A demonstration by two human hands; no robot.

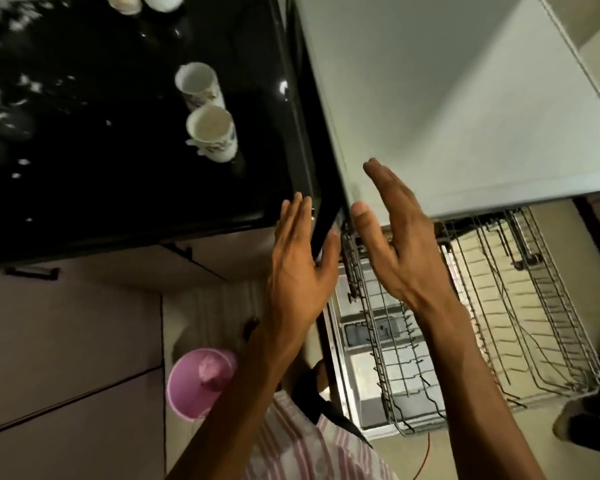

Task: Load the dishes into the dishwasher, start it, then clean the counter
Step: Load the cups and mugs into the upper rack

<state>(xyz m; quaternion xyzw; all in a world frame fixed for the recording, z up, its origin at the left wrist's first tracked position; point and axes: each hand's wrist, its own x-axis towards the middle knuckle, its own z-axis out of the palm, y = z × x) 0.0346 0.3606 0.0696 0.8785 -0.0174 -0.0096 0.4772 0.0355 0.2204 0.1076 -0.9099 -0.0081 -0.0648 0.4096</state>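
Fingers [293, 216] of the left hand [300, 271] lie straight and pressed together, tips at the front edge of the black counter [118, 188]; those of the right hand [395, 244] are likewise extended and close together, thumb apart, raised beside the corner of the grey dishwasher [447, 109]. Neither hand holds anything.

Judging by the task, loading has not begun: the wire rack [499, 306] is pulled out over the lowered door [361, 341] and looks bare. The sensible next step is probably to reach left for a dish and bring it across to the rack.

Going from the left, blurred white crockery sits at the counter's far edge, too smeared to name. Near the middle stand two patterned mugs [208, 112], upright and close together, well back from the counter's front edge. Pale specks and smears dot the dark surface; these would wait for the wiping stage.

Below the counter a pink bucket [198, 382] stands on the floor beside the person's striped clothing [309, 445], close to the open door. It may crowd the feet when stepping sideways. The dishwasher's top overhangs the back of the rack, so tall items may go in more easily toward the front.
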